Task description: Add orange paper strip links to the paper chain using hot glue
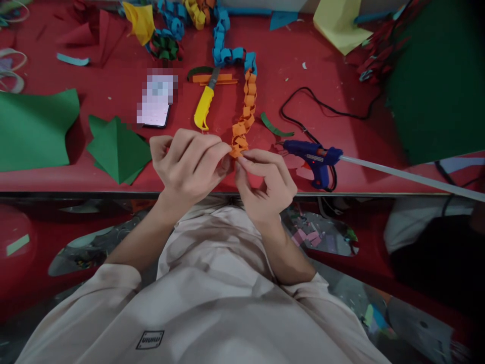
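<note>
A paper chain (249,96) runs down the table toward me, blue links (222,30) at the far part and orange links at the near end. My left hand (189,162) and my right hand (267,182) meet at its last orange link (238,150), both closed in a pinch on the paper. The left fingertips are partly hidden behind the knuckles. Just right of my right hand lies a blue glue gun (312,156) with a long white glue stick (401,177) in its back. A yellow-handled knife (205,107) rests beyond my left hand, its blade over orange paper strips (223,79).
A phone (157,98) lies left of the knife. Green paper sheets (34,131) and a folded green piece (119,149) are on the left. A black cord (333,112) curves across the right. Beside the glue gun is a green strip (276,126). Yellow paper (339,25) lies farther back.
</note>
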{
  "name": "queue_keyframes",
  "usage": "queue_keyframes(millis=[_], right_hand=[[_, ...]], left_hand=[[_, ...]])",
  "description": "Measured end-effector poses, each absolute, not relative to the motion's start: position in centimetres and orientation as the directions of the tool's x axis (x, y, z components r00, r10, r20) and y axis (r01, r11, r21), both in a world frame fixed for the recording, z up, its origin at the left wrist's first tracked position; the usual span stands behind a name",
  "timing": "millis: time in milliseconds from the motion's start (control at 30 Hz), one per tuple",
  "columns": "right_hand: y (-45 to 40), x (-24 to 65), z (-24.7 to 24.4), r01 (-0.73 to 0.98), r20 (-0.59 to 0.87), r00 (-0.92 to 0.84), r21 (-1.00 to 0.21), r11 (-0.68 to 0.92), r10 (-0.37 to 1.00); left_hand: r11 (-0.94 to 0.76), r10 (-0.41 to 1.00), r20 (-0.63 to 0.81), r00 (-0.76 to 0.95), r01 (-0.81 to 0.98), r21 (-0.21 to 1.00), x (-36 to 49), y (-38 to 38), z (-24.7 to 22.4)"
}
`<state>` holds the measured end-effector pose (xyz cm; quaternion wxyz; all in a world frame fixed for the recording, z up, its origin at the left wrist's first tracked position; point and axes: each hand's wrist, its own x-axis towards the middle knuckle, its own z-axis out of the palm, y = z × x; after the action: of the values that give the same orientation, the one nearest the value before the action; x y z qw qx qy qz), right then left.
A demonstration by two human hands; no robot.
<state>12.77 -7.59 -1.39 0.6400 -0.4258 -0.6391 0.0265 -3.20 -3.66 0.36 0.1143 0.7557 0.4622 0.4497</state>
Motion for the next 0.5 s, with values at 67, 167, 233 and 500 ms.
queue_keyframes(millis=[67, 167, 233, 500], right_hand=[[-7.7, 12.6, -1.4, 0.514, 0.786, 0.177, -0.587, 0.626, 0.593], [-7.9, 12.3, -1.2, 0.521, 0.778, 0.175, -0.594, 0.613, 0.604], [-8.0, 12.1, -1.1, 0.540, 0.776, 0.175, -0.590, 0.600, 0.605], [-7.7, 11.8, -0.9, 0.536, 0.808, 0.235, -0.571, 0.621, 0.540]], left_hand=[[-0.515, 0.829, 0.541, 0.141, 0.568, 0.642, -3.2, -3.7, 0.8], [-0.486, 0.842, 0.529, 0.102, 0.569, 0.664, -3.2, -3.7, 1.2], [-0.468, 0.857, 0.504, 0.106, 0.569, 0.676, -3.3, -3.6, 1.2], [-0.589, 0.751, 0.645, 0.142, 0.588, 0.555, -3.9, -4.6, 1.9]])
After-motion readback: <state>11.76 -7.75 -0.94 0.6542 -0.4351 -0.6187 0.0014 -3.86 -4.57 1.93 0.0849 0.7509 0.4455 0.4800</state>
